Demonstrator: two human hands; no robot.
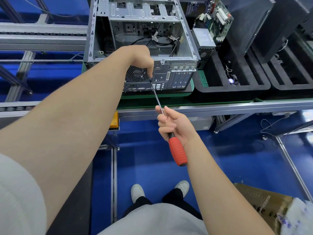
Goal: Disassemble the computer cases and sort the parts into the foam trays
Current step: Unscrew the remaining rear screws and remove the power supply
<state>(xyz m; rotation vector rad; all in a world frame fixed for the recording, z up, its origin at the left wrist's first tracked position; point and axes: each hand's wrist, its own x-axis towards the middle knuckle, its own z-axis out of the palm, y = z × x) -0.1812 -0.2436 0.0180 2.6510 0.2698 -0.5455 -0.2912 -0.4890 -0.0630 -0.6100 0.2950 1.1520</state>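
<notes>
Computer case [171,77] sits on a green board [152,100] on the table [220,107] in front of us. It is open at the top, its back panel faces us, and a black foam tray [237,89] is just beside it on the right. We think it is a stiff box of thin metal, hard and not bendy, and too heavy for one hand. Its cut edges look sharp, so we would hold it with both hands on the folded frame at the corners, never by the thin wires inside. Our left hand [142,56] reaches down to the back panel next to the round fan grille [135,74]. Its grip is narrow, with the fingertips pinched at the tip of the screwdriver [177,150] (we cannot tell if a tiny screw hides under them). Our right hand [176,122] has its grip wrapped round the top of the red handle, with a finger stretched along the shaft. A screw would be small, smooth and easy to drop, so a pinch suits it. The circuit board [218,19] and the grey power box [204,39] stand in the tray. The board looks easy to break, so we would hold it by its edges.
</notes>
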